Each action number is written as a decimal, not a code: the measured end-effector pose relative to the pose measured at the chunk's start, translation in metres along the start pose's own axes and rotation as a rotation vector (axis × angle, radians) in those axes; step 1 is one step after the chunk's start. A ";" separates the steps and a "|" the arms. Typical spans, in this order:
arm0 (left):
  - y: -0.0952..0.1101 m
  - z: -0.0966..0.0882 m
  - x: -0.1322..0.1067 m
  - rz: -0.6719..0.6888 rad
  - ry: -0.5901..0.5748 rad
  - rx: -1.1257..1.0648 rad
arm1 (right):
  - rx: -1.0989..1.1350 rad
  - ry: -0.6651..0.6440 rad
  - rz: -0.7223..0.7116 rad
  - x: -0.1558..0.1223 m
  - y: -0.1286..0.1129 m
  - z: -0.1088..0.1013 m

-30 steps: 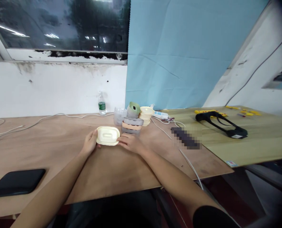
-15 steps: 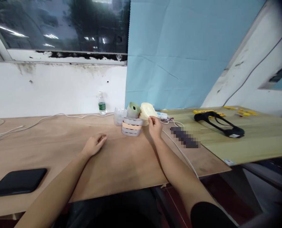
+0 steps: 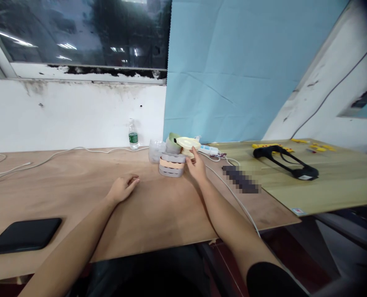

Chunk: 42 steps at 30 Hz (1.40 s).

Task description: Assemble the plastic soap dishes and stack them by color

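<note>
My right hand (image 3: 196, 166) is closed on the edge of a pale yellow round lid (image 3: 188, 142) and holds it flat, a little above the stack of yellow lids (image 3: 188, 153). Just left of it stands a stack of grey and peach trays (image 3: 171, 164), with a green cup (image 3: 172, 142) behind. My left hand (image 3: 123, 187) rests on the wooden table (image 3: 62, 189), fingers loosely spread, holding nothing.
A clear plastic cup (image 3: 155, 150) and a small green-label bottle (image 3: 133, 137) stand at the back. White cables (image 3: 56, 155) run along the table. A black tablet (image 3: 22, 235) lies near left. A black strap device (image 3: 287, 161) and yellow pieces (image 3: 319, 147) lie on the right table.
Both hands let go of the cream tray they held a second ago; it is gone from the table's middle. My right hand reached to the yellow lids and lifted one.
</note>
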<state>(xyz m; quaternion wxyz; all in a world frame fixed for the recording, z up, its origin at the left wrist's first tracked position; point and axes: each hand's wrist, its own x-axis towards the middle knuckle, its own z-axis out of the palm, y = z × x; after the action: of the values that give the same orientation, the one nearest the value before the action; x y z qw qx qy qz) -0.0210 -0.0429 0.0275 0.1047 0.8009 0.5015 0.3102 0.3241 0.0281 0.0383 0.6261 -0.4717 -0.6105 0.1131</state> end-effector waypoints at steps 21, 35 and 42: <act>-0.029 0.017 0.003 -0.180 -0.221 0.364 | 0.006 0.043 0.218 -0.002 0.041 0.029; -0.033 0.016 0.002 -0.161 -0.298 0.407 | 0.033 -0.005 0.209 -0.004 0.052 0.033; -0.031 0.014 0.002 -0.151 -0.302 0.400 | -0.049 0.242 0.126 0.003 0.034 0.015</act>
<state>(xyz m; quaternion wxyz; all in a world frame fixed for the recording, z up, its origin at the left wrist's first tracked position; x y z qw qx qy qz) -0.0348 -0.0248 0.0021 0.0407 0.8031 0.5900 0.0729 0.3269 0.0550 0.0130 0.6750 -0.5346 -0.5023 0.0795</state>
